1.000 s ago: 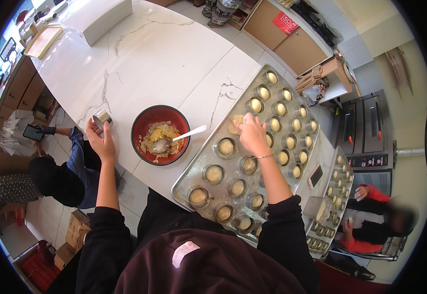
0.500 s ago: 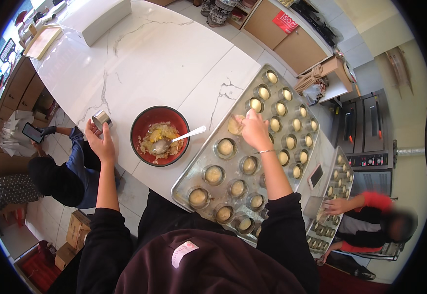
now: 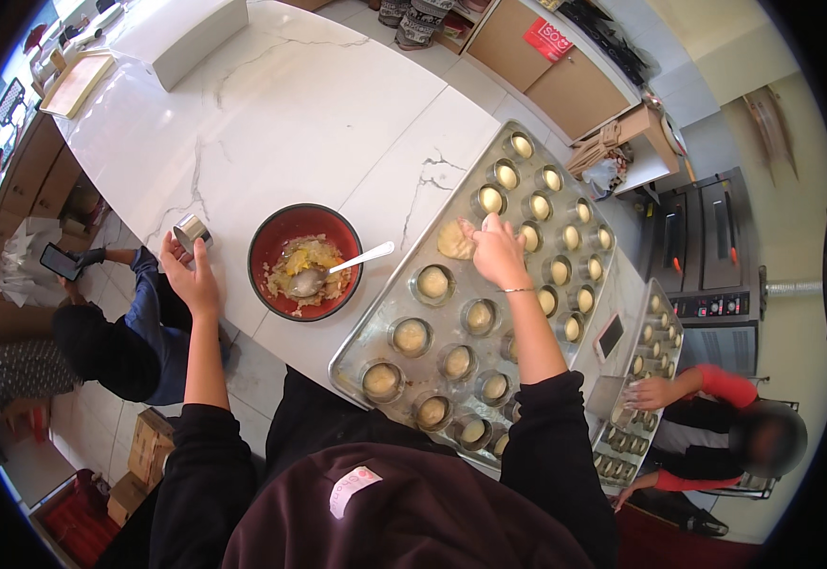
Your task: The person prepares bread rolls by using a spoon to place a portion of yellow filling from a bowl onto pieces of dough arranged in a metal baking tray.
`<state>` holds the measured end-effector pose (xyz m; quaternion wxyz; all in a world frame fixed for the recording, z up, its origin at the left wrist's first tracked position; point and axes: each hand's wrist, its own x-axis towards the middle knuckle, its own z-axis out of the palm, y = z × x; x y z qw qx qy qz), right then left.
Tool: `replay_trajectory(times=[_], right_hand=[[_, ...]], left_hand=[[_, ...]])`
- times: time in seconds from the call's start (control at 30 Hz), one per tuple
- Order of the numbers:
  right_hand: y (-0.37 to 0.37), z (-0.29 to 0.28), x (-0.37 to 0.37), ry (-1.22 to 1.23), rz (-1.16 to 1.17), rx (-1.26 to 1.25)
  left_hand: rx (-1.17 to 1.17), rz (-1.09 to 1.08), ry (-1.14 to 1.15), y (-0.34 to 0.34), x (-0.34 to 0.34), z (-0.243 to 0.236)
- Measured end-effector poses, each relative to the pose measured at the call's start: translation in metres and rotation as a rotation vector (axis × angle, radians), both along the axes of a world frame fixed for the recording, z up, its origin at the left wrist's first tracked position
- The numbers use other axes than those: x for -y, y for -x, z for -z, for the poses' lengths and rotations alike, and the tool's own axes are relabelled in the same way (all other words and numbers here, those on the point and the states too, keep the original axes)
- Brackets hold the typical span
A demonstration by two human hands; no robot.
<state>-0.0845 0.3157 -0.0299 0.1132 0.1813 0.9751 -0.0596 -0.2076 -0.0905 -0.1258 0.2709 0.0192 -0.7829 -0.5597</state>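
My left hand point(image 3: 192, 275) holds a short metal ring mould point(image 3: 192, 229) beside the red bowl, its fingers curled round the ring. On the large metal baking tray point(image 3: 357, 358) to the right lies a flattened dough round point(image 3: 454, 241), without a ring. My right hand point(image 3: 499, 252) has its fingertips closed at the right edge of that dough; how firmly they pinch it is partly hidden. Around it stand several ring moulds point(image 3: 434, 284) with pale dough inside. The red bowl point(image 3: 260, 248), dark outside, contains a chopped yellowish filling point(image 3: 311, 254) and a metal spoon point(image 3: 364, 256).
A phone point(image 3: 610, 337) lies just right of the tray. Further right, another tray point(image 3: 658, 308) with filled rings stands by a co-worker in red sleeves point(image 3: 717, 387). At left, another person point(image 3: 129, 332) holds a phone. A white box point(image 3: 181, 43) occupies the table's far end.
The dough round lies flatter on the tray now, with my right fingers drawn toward its right edge. My left hand keeps the ring mould, tilted slightly differently.
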Motion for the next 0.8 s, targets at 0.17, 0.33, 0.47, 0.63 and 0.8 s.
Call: replay_trajectory(times=[0.17,0.33,0.47,0.63,0.8], right_hand=[[-0.004,0.001,-0.011,-0.069,0.013,0.017],[-0.006,-0.007,-0.009,-0.102,0.002,0.056],[-0.013,0.003,-0.007,-0.178,-0.022,0.005],[-0.020,-0.005,-0.003,-0.193,-0.054,0.031],[-0.028,0.009,-0.002,-0.254,-0.042,-0.069]], left_hand=[[0.019,0.004,-0.014,0.001,-0.001,0.000],[0.025,-0.026,0.034,0.001,0.002,0.002],[0.032,-0.034,0.055,0.001,0.000,0.000],[0.011,-0.022,0.015,0.001,0.001,0.001],[0.009,-0.037,0.091,0.001,0.000,0.000]])
